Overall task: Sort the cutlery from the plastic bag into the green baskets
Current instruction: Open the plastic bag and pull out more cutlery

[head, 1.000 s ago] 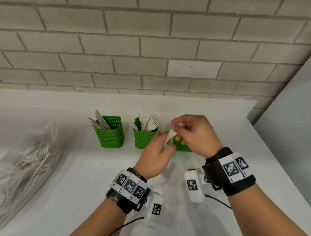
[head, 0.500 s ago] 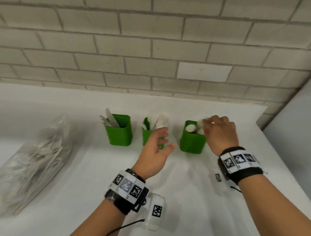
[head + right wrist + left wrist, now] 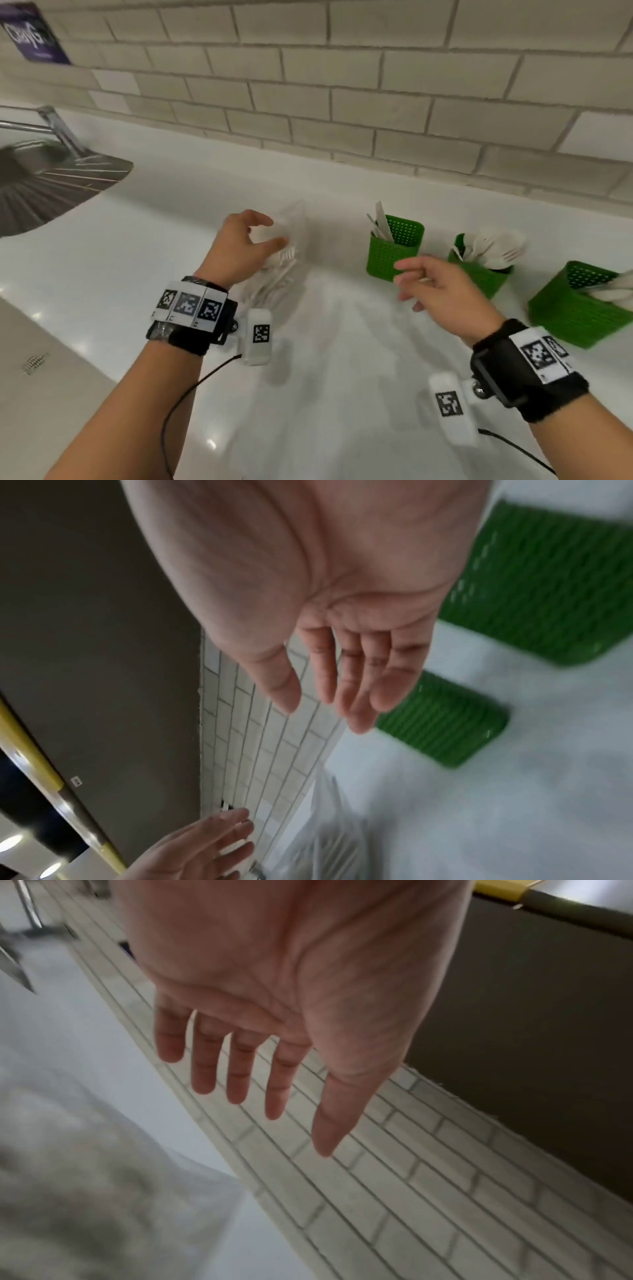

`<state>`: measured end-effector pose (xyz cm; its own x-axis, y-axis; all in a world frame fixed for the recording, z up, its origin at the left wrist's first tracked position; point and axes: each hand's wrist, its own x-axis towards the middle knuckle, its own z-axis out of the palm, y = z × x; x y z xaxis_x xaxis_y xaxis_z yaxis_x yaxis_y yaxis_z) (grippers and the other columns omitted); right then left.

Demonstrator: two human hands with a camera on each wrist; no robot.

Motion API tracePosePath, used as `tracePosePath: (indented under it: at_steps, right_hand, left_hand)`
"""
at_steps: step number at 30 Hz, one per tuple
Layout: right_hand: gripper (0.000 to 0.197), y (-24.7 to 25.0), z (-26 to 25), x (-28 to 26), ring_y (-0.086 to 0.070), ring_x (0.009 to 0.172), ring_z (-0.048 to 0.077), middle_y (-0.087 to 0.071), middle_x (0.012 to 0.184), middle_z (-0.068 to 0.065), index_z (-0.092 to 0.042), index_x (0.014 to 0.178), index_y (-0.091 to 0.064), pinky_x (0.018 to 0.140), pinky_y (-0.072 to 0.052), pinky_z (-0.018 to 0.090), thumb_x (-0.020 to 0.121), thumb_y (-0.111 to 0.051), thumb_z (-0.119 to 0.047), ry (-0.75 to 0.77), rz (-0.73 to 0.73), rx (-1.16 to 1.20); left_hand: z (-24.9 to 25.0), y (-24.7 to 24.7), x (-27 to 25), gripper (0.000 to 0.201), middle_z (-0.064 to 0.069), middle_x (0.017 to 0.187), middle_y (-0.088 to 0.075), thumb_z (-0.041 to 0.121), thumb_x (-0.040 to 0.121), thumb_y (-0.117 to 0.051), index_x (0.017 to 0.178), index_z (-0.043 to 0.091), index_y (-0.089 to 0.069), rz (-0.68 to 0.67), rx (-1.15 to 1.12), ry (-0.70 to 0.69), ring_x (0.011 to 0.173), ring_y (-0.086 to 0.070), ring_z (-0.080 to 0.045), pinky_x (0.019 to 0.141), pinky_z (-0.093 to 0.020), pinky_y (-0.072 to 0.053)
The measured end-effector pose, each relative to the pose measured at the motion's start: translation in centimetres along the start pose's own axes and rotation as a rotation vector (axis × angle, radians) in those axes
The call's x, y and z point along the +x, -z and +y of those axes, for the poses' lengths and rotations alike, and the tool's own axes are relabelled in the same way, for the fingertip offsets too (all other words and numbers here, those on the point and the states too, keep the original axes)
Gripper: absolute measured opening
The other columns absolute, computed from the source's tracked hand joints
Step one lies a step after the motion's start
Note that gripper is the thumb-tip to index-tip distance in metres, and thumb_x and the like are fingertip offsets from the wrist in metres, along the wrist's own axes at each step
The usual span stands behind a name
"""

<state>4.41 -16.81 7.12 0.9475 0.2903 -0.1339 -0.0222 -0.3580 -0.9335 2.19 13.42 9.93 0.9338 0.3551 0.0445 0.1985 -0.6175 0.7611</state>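
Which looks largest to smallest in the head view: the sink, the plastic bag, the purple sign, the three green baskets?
1. Sink, cut off by the frame.
2. Plastic bag, partly hidden.
3. Right green basket, nearest the camera.
4. Left green basket and middle green basket, alike.
5. Purple sign, roughly similar; unsure.

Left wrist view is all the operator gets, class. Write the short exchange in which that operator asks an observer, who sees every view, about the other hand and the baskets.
Operator: I see only an open left hand above a blurred bag. Is the right hand carrying anything?
Observer: No. The right hand is open and empty.
Operator: Where are the baskets?
Observer: In a row to the right of the plastic bag: left basket, middle basket, right basket.
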Motion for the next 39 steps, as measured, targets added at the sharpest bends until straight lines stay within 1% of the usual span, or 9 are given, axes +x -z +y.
tracePosePath:
  at_steps: [5, 9, 13, 17, 19, 22, 27, 32, 39]
  right_hand:
    - [0.052, -9.7, -2.1, 3.8, -0.062, 0.100, 0.023, -0.055, 0.122, 0.010, -0.012, 0.133, -0.043, 0.077, -0.056, 0.037, 0.090, -0.067, -0.030, -0.255, -0.127, 0.217]
    - [0.098, -16.5, -2.3, 6.7, -0.049, 0.118, 0.027, -0.036, 0.148, 0.008, -0.033, 0.148, -0.018, 0.079, -0.058, 0.049, 0.073, -0.076, -0.057, -0.382, -0.177, 0.322]
    - [0.115, -20.8, -2.4, 7.4, -0.053, 0.118, 0.027, -0.038, 0.148, -0.004, -0.046, 0.144, -0.012, 0.070, -0.058, 0.056, 0.056, -0.084, -0.061, -0.386, -0.151, 0.378]
    - [0.116, -22.0, -1.7, 6.9, -0.064, 0.109, 0.029, -0.053, 0.137, 0.004, -0.041, 0.144, -0.015, 0.076, -0.059, 0.054, 0.053, -0.088, -0.046, -0.318, -0.034, 0.389]
    - [0.113, -21.7, -1.4, 5.9, -0.059, 0.117, 0.024, -0.052, 0.139, 0.005, -0.034, 0.147, -0.014, 0.094, -0.054, 0.045, 0.059, -0.085, -0.037, -0.271, 0.015, 0.360]
    - [0.113, -20.3, -1.4, 3.5, -0.054, 0.123, 0.020, -0.049, 0.141, 0.001, -0.037, 0.148, -0.012, 0.102, -0.048, 0.039, 0.061, -0.084, -0.032, -0.215, 0.052, 0.347]
    - [0.090, -15.1, -0.6, -2.7, -0.056, 0.108, -0.002, -0.055, 0.122, -0.013, -0.035, 0.142, -0.021, 0.086, -0.048, 0.016, 0.077, -0.079, -0.012, -0.115, 0.099, 0.321]
    - [0.084, -7.9, 1.4, -9.8, -0.056, 0.115, 0.008, -0.056, 0.122, -0.009, -0.035, 0.139, -0.029, 0.103, -0.048, 0.036, 0.076, -0.079, -0.009, -0.093, 0.230, 0.327]
    - [0.069, 1.2, 7.5, -15.7, -0.057, 0.118, 0.019, -0.060, 0.122, -0.003, -0.027, 0.129, -0.044, 0.099, -0.049, 0.043, 0.071, -0.081, -0.022, -0.220, 0.378, 0.239]
  left_hand:
    - [-6.4, 3.2, 3.1, 0.076, -0.011, 0.144, -0.042, 0.060, 0.074, -0.075, 0.134, 0.022, -0.048, -0.125, 0.106, 0.255, 0.110, -0.052, -0.022, 0.092, -0.035, -0.042]
    - [-9.6, 2.9, 4.5, 0.110, -0.008, 0.151, -0.041, 0.083, 0.061, -0.064, 0.149, 0.025, -0.033, -0.322, 0.025, 0.373, 0.130, -0.047, -0.027, 0.110, -0.045, -0.037]
    - [-10.1, 1.8, 4.5, 0.087, 0.009, 0.129, -0.048, 0.062, 0.081, -0.065, 0.148, 0.018, -0.031, -0.417, -0.140, 0.294, 0.113, -0.053, -0.016, 0.100, -0.035, -0.040]
    - [-9.6, 1.5, 3.6, 0.048, 0.008, 0.111, -0.067, 0.046, 0.081, -0.073, 0.120, 0.027, -0.052, -0.430, -0.320, 0.250, 0.093, -0.069, -0.008, 0.078, -0.027, -0.052]
    - [-9.4, 1.4, 2.6, 0.051, 0.009, 0.110, -0.069, 0.047, 0.079, -0.075, 0.121, 0.028, -0.052, -0.448, -0.375, 0.232, 0.092, -0.070, -0.007, 0.077, -0.027, -0.053]
    - [-8.7, 1.0, 0.5, 0.070, 0.006, 0.120, -0.068, 0.056, 0.072, -0.078, 0.131, 0.029, -0.050, -0.488, -0.433, 0.208, 0.106, -0.068, -0.014, 0.093, -0.038, -0.053]
    - [-4.9, -0.9, -4.9, 0.054, 0.006, 0.121, -0.069, 0.038, 0.086, -0.071, 0.133, 0.026, -0.048, -0.591, -0.540, 0.128, 0.105, -0.069, -0.012, 0.082, -0.029, -0.056]
    - [0.8, -5.5, -10.1, 0.051, 0.010, 0.121, -0.068, 0.035, 0.086, -0.071, 0.131, 0.030, -0.048, -0.695, -0.557, 0.021, 0.106, -0.067, -0.007, 0.083, -0.024, -0.054]
    - [5.6, -14.2, -14.7, 0.064, 0.003, 0.116, -0.066, 0.049, 0.085, -0.070, 0.137, 0.023, -0.042, -0.719, -0.408, 0.033, 0.100, -0.068, -0.012, 0.088, -0.030, -0.054]
